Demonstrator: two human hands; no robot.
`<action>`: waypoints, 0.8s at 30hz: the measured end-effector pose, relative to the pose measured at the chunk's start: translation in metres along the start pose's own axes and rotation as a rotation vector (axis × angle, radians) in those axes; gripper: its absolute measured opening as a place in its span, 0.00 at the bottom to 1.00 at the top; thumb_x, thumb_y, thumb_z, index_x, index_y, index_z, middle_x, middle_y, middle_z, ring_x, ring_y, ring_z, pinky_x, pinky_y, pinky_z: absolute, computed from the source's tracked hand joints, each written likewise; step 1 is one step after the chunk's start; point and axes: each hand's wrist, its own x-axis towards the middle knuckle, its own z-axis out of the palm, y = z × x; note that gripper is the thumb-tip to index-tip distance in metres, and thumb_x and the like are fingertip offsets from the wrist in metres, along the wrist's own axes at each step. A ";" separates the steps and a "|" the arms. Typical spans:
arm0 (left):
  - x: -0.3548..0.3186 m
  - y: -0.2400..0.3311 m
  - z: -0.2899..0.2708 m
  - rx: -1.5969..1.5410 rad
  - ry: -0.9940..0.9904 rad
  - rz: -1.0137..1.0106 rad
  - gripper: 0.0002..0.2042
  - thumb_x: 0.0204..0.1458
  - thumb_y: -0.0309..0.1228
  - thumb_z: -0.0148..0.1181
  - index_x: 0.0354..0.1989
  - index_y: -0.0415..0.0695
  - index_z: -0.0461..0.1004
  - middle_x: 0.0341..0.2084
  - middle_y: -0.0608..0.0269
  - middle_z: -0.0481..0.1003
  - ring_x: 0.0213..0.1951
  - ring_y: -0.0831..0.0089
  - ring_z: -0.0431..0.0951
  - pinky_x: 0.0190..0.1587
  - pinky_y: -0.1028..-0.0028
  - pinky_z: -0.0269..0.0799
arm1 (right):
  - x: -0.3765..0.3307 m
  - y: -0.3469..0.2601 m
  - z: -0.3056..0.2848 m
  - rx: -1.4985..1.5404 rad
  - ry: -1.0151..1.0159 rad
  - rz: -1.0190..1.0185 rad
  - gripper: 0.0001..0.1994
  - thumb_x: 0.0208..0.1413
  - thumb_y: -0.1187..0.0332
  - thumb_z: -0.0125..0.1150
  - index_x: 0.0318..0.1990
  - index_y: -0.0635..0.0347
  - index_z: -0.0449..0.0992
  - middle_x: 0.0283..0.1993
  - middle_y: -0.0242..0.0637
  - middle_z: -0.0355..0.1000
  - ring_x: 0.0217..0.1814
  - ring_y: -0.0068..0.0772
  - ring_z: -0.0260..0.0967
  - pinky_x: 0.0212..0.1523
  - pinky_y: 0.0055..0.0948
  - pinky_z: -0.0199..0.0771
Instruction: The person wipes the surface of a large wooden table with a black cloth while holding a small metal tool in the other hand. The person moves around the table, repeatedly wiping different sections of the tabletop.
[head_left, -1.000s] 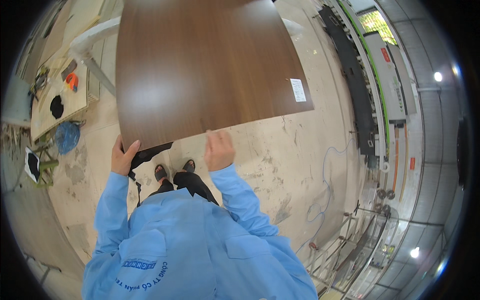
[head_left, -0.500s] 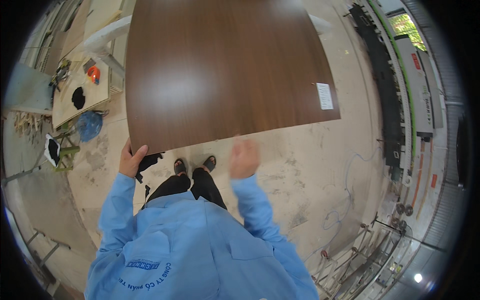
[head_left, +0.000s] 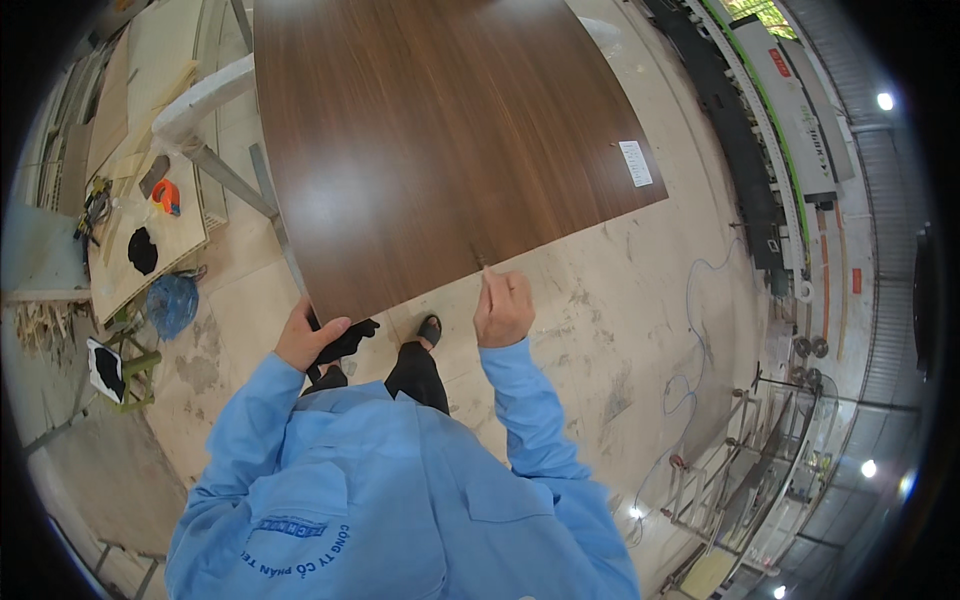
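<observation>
In front of me lies a large dark brown wood-grain panel point(head_left: 430, 140), with a white paper label point(head_left: 635, 163) near its right edge. My left hand point(head_left: 308, 338) is closed around the panel's near left corner, thumb on top. A black cloth point(head_left: 347, 340) shows just under that corner, beside the thumb; how it is held is hidden. At the middle of the near edge is my right hand point(head_left: 503, 308), closed in a pinch with its fingertips at the edge. Whatever those fingers hold, if anything, is too small to make out.
A wrapped rack arm point(head_left: 205, 95) supports the panel's left side. Further left, a board-topped table point(head_left: 150, 245) holds an orange tape roll point(head_left: 166, 198) and a black cloth point(head_left: 143, 251). A blue plastic bag point(head_left: 172, 306) hangs beside it. Right, a thin blue hose point(head_left: 690, 385) crosses the floor near a long machine point(head_left: 750, 150).
My right hand has come up to the panel's near edge and pinched there. The view has turned, so the panel looks more tilted. My left hand keeps its corner.
</observation>
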 end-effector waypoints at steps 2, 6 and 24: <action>0.005 0.000 -0.005 0.024 -0.078 -0.003 0.35 0.50 0.35 0.72 0.65 0.37 0.62 0.56 0.54 0.72 0.58 0.66 0.71 0.62 0.68 0.65 | 0.002 -0.006 -0.002 0.043 -0.012 -0.113 0.08 0.55 0.74 0.61 0.43 0.57 0.79 0.33 0.42 0.69 0.38 0.49 0.69 0.38 0.45 0.71; 0.013 -0.002 -0.010 0.072 -0.135 -0.014 0.38 0.49 0.38 0.73 0.66 0.37 0.60 0.57 0.51 0.72 0.58 0.63 0.72 0.62 0.68 0.65 | 0.032 0.018 -0.009 -0.187 0.122 0.204 0.08 0.54 0.75 0.62 0.41 0.56 0.79 0.31 0.42 0.68 0.37 0.49 0.69 0.37 0.46 0.71; 0.018 -0.013 -0.006 -0.006 -0.135 0.116 0.39 0.47 0.39 0.75 0.63 0.33 0.62 0.56 0.48 0.74 0.57 0.61 0.74 0.62 0.65 0.68 | 0.004 -0.006 0.021 -0.209 0.102 0.039 0.06 0.61 0.71 0.60 0.31 0.60 0.75 0.26 0.47 0.66 0.31 0.53 0.66 0.32 0.47 0.67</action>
